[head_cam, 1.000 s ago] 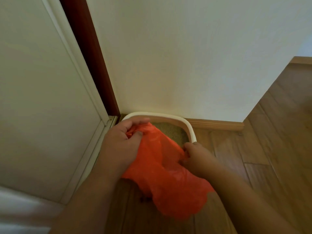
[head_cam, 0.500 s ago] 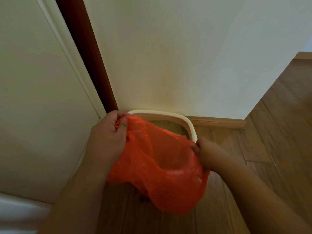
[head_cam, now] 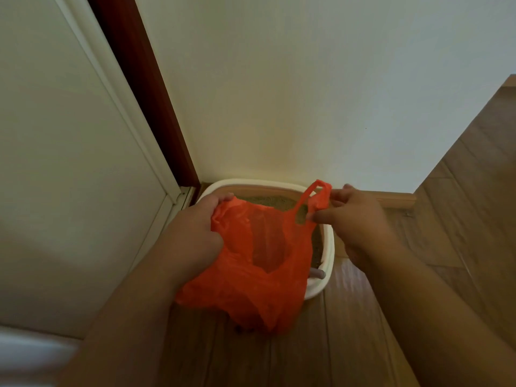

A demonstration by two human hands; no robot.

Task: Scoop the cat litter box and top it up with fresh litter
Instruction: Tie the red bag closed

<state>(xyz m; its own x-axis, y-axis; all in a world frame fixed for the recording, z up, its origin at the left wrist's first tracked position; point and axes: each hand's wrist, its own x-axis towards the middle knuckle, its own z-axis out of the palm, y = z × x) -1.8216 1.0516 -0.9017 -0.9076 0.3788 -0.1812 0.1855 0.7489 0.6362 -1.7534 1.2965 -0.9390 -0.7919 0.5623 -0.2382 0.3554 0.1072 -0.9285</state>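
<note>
— Wood floor (head_cam: 460,219), corner by white wall (head_cam: 307,79). Litter box (head_cam: 329,247) tucked against baseboard, directly under orange bag (head_cam: 251,275).

— Hands?

— Left hand (head_cam: 192,236) bunched on bag's left rim; right hand (head_cam: 354,216) pinching handle loop, stretched rightward. Mouth spread side to side, facing up.

— Scoop?

— Grey handle (head_cam: 318,274) poking out inside box's near right corner, nearer right hand; probably next.

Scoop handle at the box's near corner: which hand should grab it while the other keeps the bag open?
Likely the right hand. The grey handle pokes out just below it. The left hand, bunching the orange bag, would have to cross it.
</note>
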